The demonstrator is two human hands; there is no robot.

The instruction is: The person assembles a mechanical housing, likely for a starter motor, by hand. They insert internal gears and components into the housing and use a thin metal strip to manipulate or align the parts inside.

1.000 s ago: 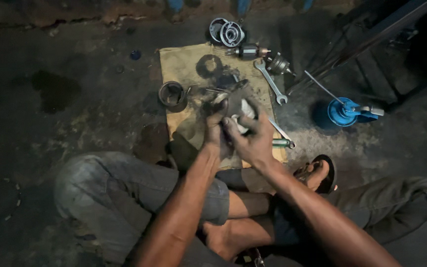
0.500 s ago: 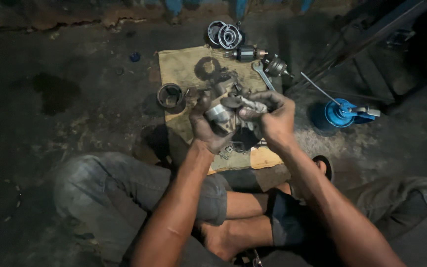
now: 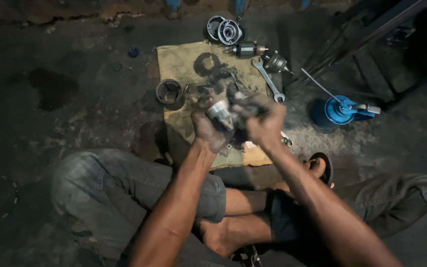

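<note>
Two greasy hands, left hand [image 3: 208,129] and right hand [image 3: 265,123], clasp a metal motor part [image 3: 222,111] tightly, its cylindrical end pointing up-left above stained cardboard [image 3: 184,62].

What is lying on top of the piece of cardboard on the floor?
On the cardboard lie a dark metal ring, a spanner and small greasy parts. The left hand and right hand cover its middle.
</note>
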